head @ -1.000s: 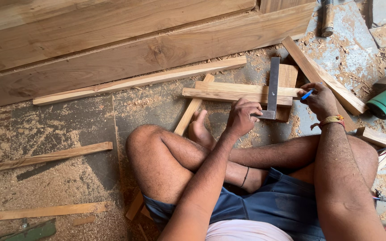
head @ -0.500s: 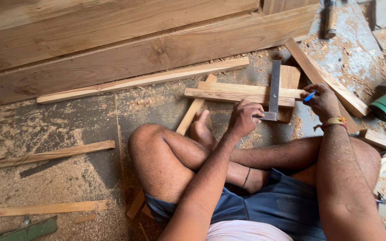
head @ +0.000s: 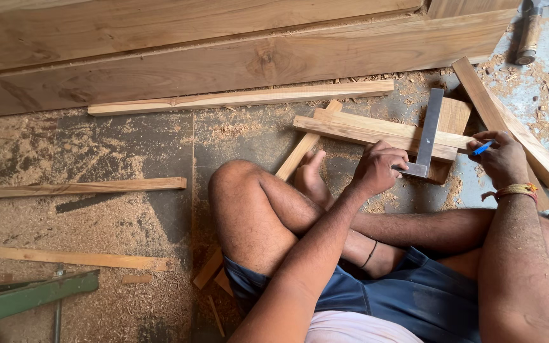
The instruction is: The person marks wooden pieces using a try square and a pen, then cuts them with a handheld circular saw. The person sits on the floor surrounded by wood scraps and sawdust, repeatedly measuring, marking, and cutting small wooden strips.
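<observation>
Square (head: 428, 133) position is unchanged across the batten (head: 376, 132); my left hand (head: 379, 170) remains clamped on its stock. My right hand (head: 503, 159) pinches the pen (head: 481, 148) at the blade edge, marking unfinished.

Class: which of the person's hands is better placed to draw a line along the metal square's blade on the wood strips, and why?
Probably the right hand: it holds the blue pen beside the metal square, while the left hand presses the square's stock against the wood strips.
</observation>
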